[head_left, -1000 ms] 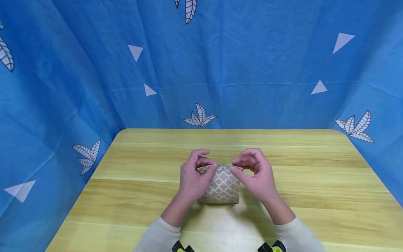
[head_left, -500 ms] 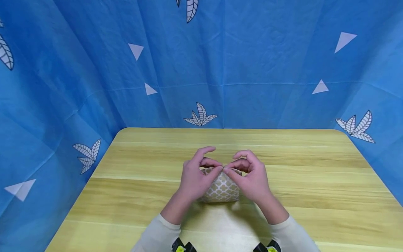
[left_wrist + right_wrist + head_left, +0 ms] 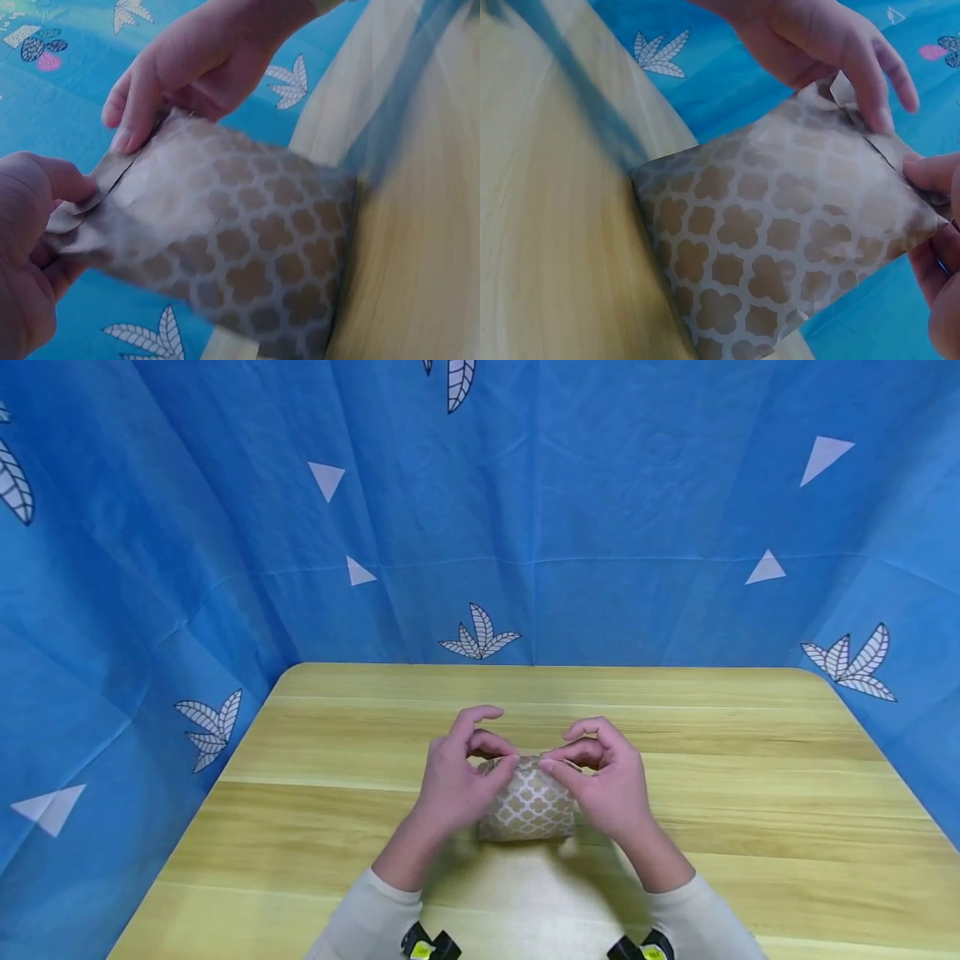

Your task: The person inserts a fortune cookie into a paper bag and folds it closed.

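Observation:
A small brown paper bag (image 3: 528, 806) with a white lattice pattern stands on the table, its top edge folded over into a narrow strip. My left hand (image 3: 457, 781) pinches the left part of that fold between thumb and fingers. On the right side, my right hand (image 3: 611, 785) pinches the same fold. In the left wrist view, the crease runs along the bag (image 3: 247, 232) between both thumbs. The right wrist view shows the bag's front (image 3: 757, 232) slightly puffed and creased near the top. What the bag contains is hidden.
The wooden table (image 3: 750, 793) has a light grain and rounded far corners. A blue curtain (image 3: 600, 510) with leaf and triangle prints hangs behind it and along the sides. Black devices are strapped at both sleeve cuffs (image 3: 390, 902).
My hands slid together at the middle of the bag's top, then moved apart again along the fold. The bag's front looks rounder and its top a little lower.

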`<state>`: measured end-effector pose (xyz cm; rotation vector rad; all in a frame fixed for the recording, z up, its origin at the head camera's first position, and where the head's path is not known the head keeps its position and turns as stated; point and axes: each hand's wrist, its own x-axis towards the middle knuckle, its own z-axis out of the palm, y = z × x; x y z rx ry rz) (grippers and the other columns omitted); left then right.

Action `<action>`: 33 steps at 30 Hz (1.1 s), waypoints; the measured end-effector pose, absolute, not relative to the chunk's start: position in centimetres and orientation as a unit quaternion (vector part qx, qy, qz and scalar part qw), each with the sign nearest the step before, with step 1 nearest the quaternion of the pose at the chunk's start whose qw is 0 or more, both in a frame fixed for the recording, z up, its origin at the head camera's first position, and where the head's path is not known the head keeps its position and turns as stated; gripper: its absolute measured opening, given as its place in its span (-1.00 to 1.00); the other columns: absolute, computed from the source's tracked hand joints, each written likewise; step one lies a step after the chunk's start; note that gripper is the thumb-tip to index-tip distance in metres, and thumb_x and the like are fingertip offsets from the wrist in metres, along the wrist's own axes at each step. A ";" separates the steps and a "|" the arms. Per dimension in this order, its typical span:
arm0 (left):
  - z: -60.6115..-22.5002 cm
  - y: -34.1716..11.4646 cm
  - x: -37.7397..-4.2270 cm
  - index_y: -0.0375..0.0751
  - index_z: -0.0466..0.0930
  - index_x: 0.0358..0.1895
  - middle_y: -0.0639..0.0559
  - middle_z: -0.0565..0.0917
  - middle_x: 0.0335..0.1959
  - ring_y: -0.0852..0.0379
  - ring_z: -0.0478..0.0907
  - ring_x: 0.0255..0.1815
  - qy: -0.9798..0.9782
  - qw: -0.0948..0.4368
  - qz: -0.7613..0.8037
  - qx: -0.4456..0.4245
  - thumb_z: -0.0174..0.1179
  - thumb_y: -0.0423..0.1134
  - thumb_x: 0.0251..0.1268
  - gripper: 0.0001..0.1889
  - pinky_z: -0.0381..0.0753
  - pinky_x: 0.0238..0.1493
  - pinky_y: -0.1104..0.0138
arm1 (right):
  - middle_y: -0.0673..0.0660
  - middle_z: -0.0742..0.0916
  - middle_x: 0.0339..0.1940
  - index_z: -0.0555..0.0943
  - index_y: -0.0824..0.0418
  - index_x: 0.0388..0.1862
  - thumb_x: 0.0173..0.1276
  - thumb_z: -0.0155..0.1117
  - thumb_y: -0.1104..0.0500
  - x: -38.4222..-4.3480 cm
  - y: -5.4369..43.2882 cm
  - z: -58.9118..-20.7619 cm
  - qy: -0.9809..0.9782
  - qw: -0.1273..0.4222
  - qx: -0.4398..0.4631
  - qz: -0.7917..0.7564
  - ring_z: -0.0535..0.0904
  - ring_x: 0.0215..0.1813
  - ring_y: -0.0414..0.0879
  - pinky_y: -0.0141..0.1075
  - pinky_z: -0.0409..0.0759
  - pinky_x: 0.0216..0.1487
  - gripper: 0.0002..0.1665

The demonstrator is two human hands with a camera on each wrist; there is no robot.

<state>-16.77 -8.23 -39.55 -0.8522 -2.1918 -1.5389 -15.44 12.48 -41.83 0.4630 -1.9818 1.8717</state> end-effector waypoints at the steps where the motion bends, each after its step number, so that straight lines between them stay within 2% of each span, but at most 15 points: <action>1: -39.5 -8.4 -16.8 -0.24 0.40 0.21 0.00 0.75 -0.35 0.08 0.69 -0.29 -0.771 0.166 -0.540 -0.293 0.39 -0.57 0.11 -0.41 0.69 -0.25 0.13 | 0.18 0.78 -0.43 0.53 0.31 -0.17 0.06 0.50 0.55 -15.4 12.6 -41.8 -0.706 0.186 0.159 0.665 0.73 -0.34 -0.08 -0.36 0.61 -0.37 -0.58; 6: -39.6 -9.3 -16.9 -0.40 0.39 0.18 -0.16 0.74 -0.39 -0.04 0.68 -0.36 -0.777 0.166 -0.551 -0.256 0.36 -0.66 0.05 -0.42 0.68 -0.33 0.08 | 0.25 0.76 -0.44 0.51 0.38 -0.20 0.04 0.46 0.61 -15.1 12.7 -40.8 -0.709 0.183 0.141 0.667 0.72 -0.38 -0.12 -0.41 0.54 -0.49 -0.59; 8: -39.7 -9.5 -16.9 -0.41 0.37 0.20 -0.18 0.73 -0.38 -0.06 0.68 -0.37 -0.777 0.158 -0.559 -0.241 0.36 -0.64 0.07 -0.42 0.69 -0.34 0.13 | 0.29 0.75 -0.45 0.50 0.40 -0.20 0.04 0.44 0.63 -14.8 12.6 -40.1 -0.708 0.177 0.138 0.670 0.71 -0.39 -0.12 -0.42 0.53 -0.52 -0.59; 12: -39.8 -9.7 -16.9 -0.33 0.39 0.21 -0.12 0.75 -0.36 -0.01 0.71 -0.38 -0.769 0.159 -0.581 -0.214 0.39 -0.58 0.12 -0.42 0.71 -0.30 0.23 | 0.33 0.74 -0.45 0.48 0.43 -0.18 0.05 0.42 0.63 -14.7 12.5 -39.4 -0.708 0.168 0.132 0.673 0.68 -0.46 -0.12 -0.41 0.49 -0.58 -0.60; 15: -40.1 -9.7 -17.0 -0.26 0.42 0.20 -0.05 0.75 -0.36 0.06 0.71 -0.38 -0.764 0.173 -0.586 -0.205 0.41 -0.52 0.15 -0.45 0.71 -0.28 0.28 | 0.31 0.75 -0.41 0.50 0.40 -0.09 0.10 0.43 0.59 -15.3 12.9 -40.4 -0.709 0.161 0.128 0.674 0.67 -0.48 -0.11 -0.41 0.46 -0.60 -0.57; 22: -40.7 -9.6 -17.5 -0.25 0.46 0.14 -0.10 0.75 -0.37 0.12 0.70 -0.39 -0.763 0.191 -0.596 -0.161 0.40 -0.49 0.16 -0.51 0.70 -0.30 0.29 | 0.25 0.77 -0.34 0.52 0.27 0.10 0.19 0.47 0.43 -16.1 14.4 -42.6 -0.723 0.145 0.098 0.668 0.70 -0.34 -0.06 -0.34 0.65 -0.29 -0.49; 25: -40.8 -9.5 -17.8 -0.25 0.47 0.13 -0.08 0.74 -0.36 0.10 0.70 -0.38 -0.765 0.184 -0.603 -0.132 0.41 -0.50 0.15 -0.52 0.70 -0.29 0.28 | 0.24 0.76 -0.33 0.51 0.24 0.13 0.22 0.49 0.37 -16.0 15.1 -42.8 -0.733 0.123 0.084 0.663 0.71 -0.30 -0.01 -0.31 0.67 -0.23 -0.48; 28: -41.2 -9.2 -18.1 -0.23 0.45 0.18 -0.04 0.74 -0.32 0.10 0.69 -0.34 -0.771 0.157 -0.607 -0.116 0.40 -0.49 0.17 -0.48 0.70 -0.25 0.28 | 0.25 0.76 -0.31 0.49 0.26 0.16 0.24 0.48 0.35 -15.8 15.3 -42.6 -0.744 0.101 0.076 0.656 0.71 -0.28 0.04 -0.32 0.67 -0.22 -0.46; 33: -42.2 -8.6 -18.2 -0.14 0.23 0.44 -0.07 0.67 -0.05 0.08 0.66 -0.20 -0.803 0.056 -0.585 -0.093 0.41 -0.40 0.18 -0.23 0.68 -0.17 0.28 | 0.24 0.76 -0.30 0.49 0.21 0.18 0.25 0.49 0.31 -16.1 15.6 -43.3 -0.756 0.076 0.044 0.649 0.72 -0.28 0.07 -0.28 0.68 -0.23 -0.45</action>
